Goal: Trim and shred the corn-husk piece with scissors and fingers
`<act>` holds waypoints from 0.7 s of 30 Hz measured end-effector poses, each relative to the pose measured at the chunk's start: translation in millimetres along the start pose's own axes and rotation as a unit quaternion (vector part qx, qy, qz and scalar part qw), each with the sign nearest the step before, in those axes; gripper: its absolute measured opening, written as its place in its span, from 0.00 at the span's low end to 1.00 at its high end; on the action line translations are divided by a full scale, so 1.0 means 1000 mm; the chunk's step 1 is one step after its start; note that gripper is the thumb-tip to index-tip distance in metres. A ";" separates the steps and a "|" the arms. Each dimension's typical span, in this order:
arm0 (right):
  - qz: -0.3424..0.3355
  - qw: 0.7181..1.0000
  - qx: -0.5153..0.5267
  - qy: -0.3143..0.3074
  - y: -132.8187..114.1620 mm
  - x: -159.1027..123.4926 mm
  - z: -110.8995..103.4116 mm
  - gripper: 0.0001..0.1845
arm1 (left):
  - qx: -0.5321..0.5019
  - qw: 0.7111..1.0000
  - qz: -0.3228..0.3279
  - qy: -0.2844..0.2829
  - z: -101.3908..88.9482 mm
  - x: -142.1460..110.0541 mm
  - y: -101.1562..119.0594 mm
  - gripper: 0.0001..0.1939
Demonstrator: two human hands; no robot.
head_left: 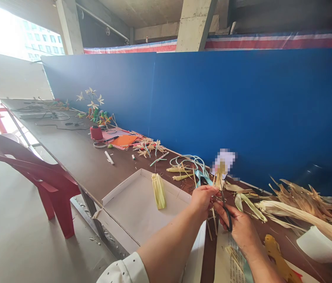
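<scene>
My left hand (203, 199) is closed in a pinch on a pale strip of corn husk (219, 179), which sticks up above the fingers. Just right of it, my right hand (238, 225) grips black-handled scissors (228, 217), their blades pointing up along the husk strip. Whether the blades are touching the strip I cannot make out. A yellow-green piece of corn husk (159, 191) lies in a shallow white cardboard box (133, 212) to the left of my hands.
Dry corn husks (304, 204) heap at the right by a white bowl (319, 243). A yellow tool (277, 255) lies nearer me. Light-blue cord (193, 158), husk flowers (146, 146) and a red spool (96, 133) line the blue partition (242, 102). A red chair (56, 192) stands left.
</scene>
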State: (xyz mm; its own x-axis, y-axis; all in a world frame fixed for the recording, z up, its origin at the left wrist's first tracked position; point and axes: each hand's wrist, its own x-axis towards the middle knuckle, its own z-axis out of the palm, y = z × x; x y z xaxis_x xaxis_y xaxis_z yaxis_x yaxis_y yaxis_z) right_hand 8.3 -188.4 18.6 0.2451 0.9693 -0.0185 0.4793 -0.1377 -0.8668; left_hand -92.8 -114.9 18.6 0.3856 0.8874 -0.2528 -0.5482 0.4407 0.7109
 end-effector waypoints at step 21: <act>0.007 0.999 -0.042 0.014 -0.002 -0.002 -0.001 0.16 | 0.007 1.000 -0.013 -0.007 0.001 -0.003 0.002 0.08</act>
State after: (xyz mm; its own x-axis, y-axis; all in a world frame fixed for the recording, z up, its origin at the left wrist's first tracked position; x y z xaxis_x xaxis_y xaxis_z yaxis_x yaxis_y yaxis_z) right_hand 7.9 -190.6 20.6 0.2755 0.9612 -0.0141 0.5443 -0.1681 -0.8218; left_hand -94.5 -116.4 21.5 0.4100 0.8734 -0.2628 -0.5269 0.4620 0.7134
